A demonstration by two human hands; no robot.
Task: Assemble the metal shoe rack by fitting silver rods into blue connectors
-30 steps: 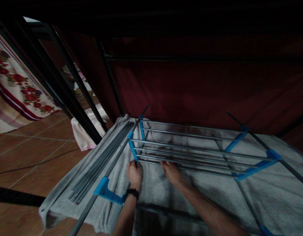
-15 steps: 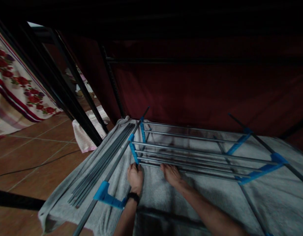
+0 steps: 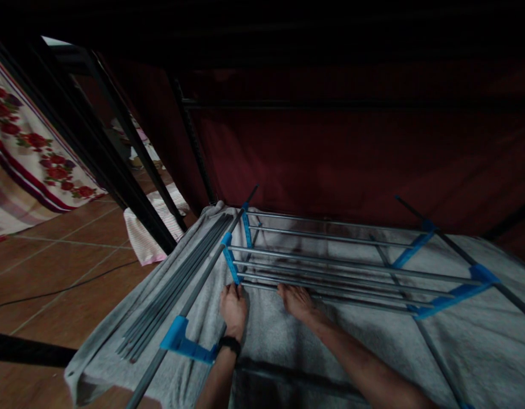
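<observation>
A rack of grey metal rods and blue plastic brackets lies on a grey blanket (image 3: 262, 324). My left hand (image 3: 233, 311), with a black band at the wrist, is closed at the lower end of a blue bracket (image 3: 232, 266), where a rod meets it; its fingertips are partly hidden. To the right, my right hand (image 3: 297, 302) has its fingers curled round the nearest metal rod (image 3: 365, 303). On the far side, that rod runs into another blue bracket (image 3: 452, 300). Closer to me, a third blue bracket (image 3: 189, 345) sits on the left side pole (image 3: 203, 283).
Several loose grey rods (image 3: 177, 287) lie in a bundle left of the rack. Dark metal bed posts (image 3: 138, 199) stand at the left, and a dark red curtain (image 3: 351, 159) hangs behind. A black cable (image 3: 75, 288) crosses the tiled floor (image 3: 41, 284).
The view has shifted very slightly. Both hands keep almost the same place and hold on the rack.
</observation>
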